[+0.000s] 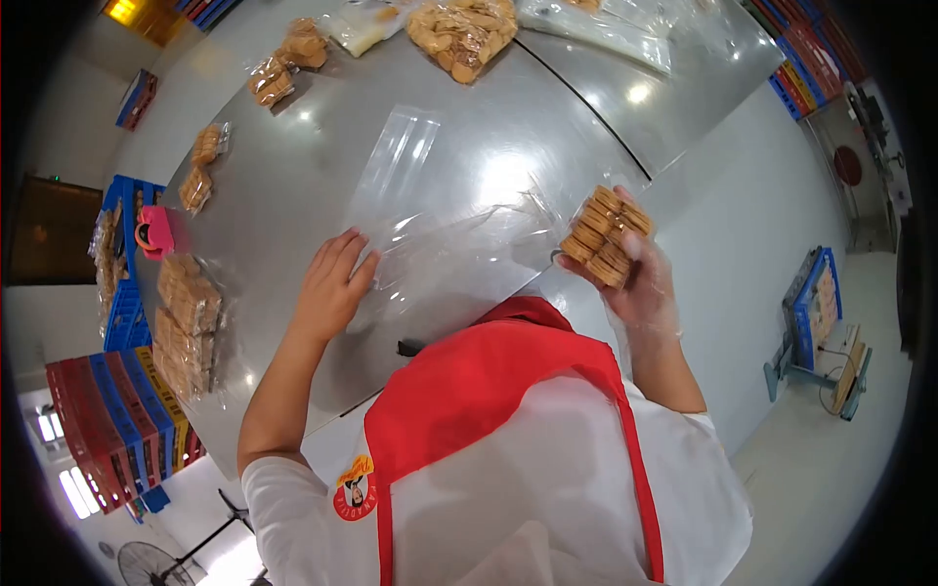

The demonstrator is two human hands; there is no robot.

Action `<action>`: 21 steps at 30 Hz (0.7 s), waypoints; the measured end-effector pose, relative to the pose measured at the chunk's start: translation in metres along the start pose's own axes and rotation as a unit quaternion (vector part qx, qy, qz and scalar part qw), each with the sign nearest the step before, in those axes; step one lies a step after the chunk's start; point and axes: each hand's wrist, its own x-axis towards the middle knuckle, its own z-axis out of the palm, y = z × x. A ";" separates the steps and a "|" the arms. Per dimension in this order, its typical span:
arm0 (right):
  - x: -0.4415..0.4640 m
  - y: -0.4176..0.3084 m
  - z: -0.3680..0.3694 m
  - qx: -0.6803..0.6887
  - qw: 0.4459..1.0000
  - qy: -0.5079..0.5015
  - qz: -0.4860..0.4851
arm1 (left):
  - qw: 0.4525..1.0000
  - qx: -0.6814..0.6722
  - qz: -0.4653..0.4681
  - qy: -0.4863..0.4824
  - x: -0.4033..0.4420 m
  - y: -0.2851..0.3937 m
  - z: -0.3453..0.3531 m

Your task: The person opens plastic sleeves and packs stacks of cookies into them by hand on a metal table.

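In my right hand (650,288), which wears a thin clear plastic glove, is a block of stacked round cookies (606,239). It is lifted at the table's right edge; whether clear film covers it I cannot tell. My left hand (332,283) is bare, its fingers stretched out over the steel table (293,186). Its fingertips are at the edge of some loose clear plastic bags (459,239), which lie crumpled in front of my red apron. Another flat clear bag (396,151) lies just beyond them.
Packed cookie bundles (186,322) lie on the left, near a pink tape dispenser (156,232). A big bag of loose cookies (464,34) lies at the far side. Stacked crates (117,420) stand at lower left. A scale (816,303) is off to the right.
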 end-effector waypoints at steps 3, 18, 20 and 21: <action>-0.002 -0.001 -0.002 0.006 1.000 -0.014 -0.011 | 0.998 -0.015 0.046 -0.030 0.020 -0.004 -0.002; 0.000 -0.015 0.000 -0.023 0.996 0.024 -0.079 | 0.899 -0.387 -0.185 0.089 0.055 0.014 -0.023; 0.002 -0.018 0.007 -0.030 0.995 0.013 -0.090 | 0.732 -0.560 -0.356 0.150 0.064 0.014 -0.037; 0.003 -0.020 0.010 -0.041 0.995 0.004 -0.094 | 0.709 -0.584 -0.341 0.202 0.065 0.013 -0.039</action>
